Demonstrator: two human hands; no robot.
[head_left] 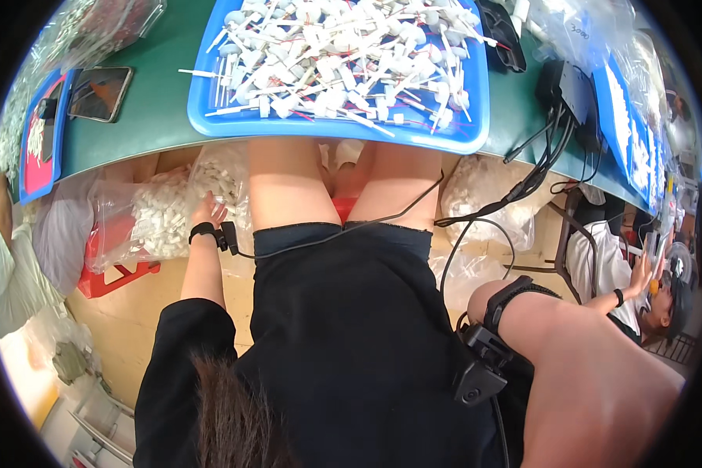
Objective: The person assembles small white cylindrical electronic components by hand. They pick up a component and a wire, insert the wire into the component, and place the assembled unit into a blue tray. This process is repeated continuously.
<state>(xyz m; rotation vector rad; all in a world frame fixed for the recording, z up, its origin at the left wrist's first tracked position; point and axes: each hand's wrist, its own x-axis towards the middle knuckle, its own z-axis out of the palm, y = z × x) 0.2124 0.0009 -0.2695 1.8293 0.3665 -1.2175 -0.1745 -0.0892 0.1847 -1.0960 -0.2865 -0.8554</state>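
My left hand (209, 211) reaches down beside my left thigh, below the table edge. Its fingers look spread against a clear plastic bag (220, 173) of small white parts, and I see nothing gripped in them. Another clear bag (160, 222) of similar white pieces lies just left of it. My right forearm (600, 374) is bent at the lower right, a black strap and a small camera (480, 374) on it; the right hand itself is out of sight. On the table, a blue tray (335, 131) is heaped with white plastic parts (343, 62) with thin red wires.
The green table (160, 101) carries a phone (100, 93), a small blue-rimmed tray (35, 183), black cables (550, 144) and more blue trays (616, 117). A red stool (117, 279) stands at left. Another bag (487, 195) lies right of my legs. A co-worker (616, 273) sits at right.
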